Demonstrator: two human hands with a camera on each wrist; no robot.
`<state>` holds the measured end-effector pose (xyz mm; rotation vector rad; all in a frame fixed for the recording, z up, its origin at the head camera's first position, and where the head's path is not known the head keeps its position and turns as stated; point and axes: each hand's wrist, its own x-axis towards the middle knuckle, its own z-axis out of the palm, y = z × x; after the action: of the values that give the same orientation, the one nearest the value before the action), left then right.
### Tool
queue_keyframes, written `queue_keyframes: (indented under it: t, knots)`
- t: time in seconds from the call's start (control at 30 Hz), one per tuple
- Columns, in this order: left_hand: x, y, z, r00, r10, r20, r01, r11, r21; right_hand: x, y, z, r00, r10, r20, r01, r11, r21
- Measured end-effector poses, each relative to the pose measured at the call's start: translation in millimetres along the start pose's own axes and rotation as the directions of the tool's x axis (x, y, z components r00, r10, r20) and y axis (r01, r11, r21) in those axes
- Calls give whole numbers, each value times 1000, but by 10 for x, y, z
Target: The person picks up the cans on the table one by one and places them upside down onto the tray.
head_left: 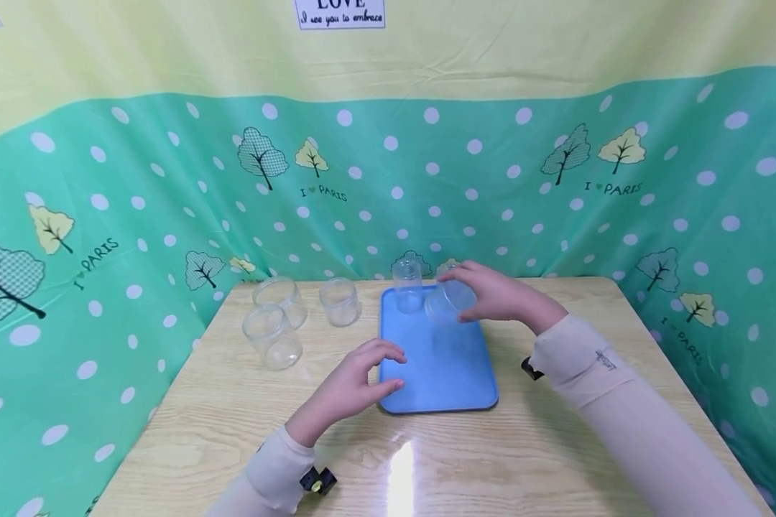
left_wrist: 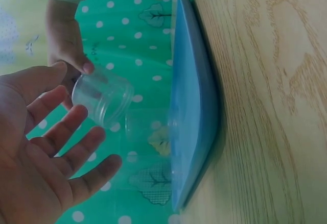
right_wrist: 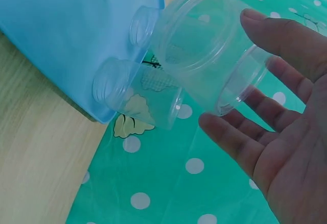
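My right hand [head_left: 491, 293] grips a wide clear plastic jar [head_left: 441, 307] near its base, above the far right part of a blue tray [head_left: 436, 366]. In the right wrist view the held jar [right_wrist: 204, 45] is tilted, its ringed mouth turned toward the tray. A slimmer clear jar [head_left: 408, 287] stands mouth down at the tray's far end. Beside it is another clear jar [right_wrist: 148, 94], partly behind my right hand in the head view. My left hand [head_left: 356, 380] hovers by the tray's left edge, fingers spread and holding nothing.
Left of the tray, three clear jars stand on the wooden table [head_left: 200, 431]: a front one [head_left: 273, 341], a wide one [head_left: 287, 293] behind it and a smaller one [head_left: 340, 303] closer to the tray. A green dotted curtain [head_left: 375, 179] hangs along the table's back and sides.
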<state>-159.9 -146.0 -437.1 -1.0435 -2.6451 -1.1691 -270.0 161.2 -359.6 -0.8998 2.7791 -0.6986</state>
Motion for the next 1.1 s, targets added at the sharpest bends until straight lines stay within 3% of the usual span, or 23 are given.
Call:
queue_keyframes:
  t: [0.37, 0.63, 1.1]
  knots:
    - [6, -26, -26, 1000, -1, 5, 1, 1000, -22, 96, -58, -12, 995, 90, 47, -86, 993, -86]
    - [0, -20, -21, 1000, -13, 12, 14, 1000, -18, 177, 25, 36, 988, 126, 92, -117, 988, -98]
    - [-11, -11, -34, 1000, -14, 25, 14, 1000, 8, 247, -42, 90, 969, 171, 177, -144, 978, -153]
